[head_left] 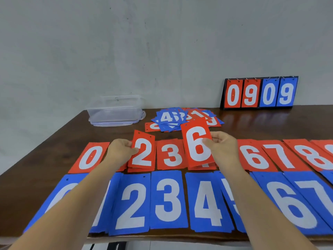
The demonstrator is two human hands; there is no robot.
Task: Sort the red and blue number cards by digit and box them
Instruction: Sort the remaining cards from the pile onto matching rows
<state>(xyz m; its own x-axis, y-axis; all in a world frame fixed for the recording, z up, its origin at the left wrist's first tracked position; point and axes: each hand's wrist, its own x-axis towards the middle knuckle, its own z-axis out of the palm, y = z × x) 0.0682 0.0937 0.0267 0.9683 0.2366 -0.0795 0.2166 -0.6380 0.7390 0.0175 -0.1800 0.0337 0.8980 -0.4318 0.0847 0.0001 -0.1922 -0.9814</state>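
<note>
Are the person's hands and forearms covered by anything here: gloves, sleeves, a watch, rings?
Nothing visible. The left hand and right hand are bare, without gloves, rings or a watch. Both forearms are uncovered down to the picture's bottom edge; no sleeve shows.

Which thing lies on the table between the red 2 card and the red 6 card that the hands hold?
In the head view, the red 3 pile lies flat between the red 2 card and the red 6 card.
</note>
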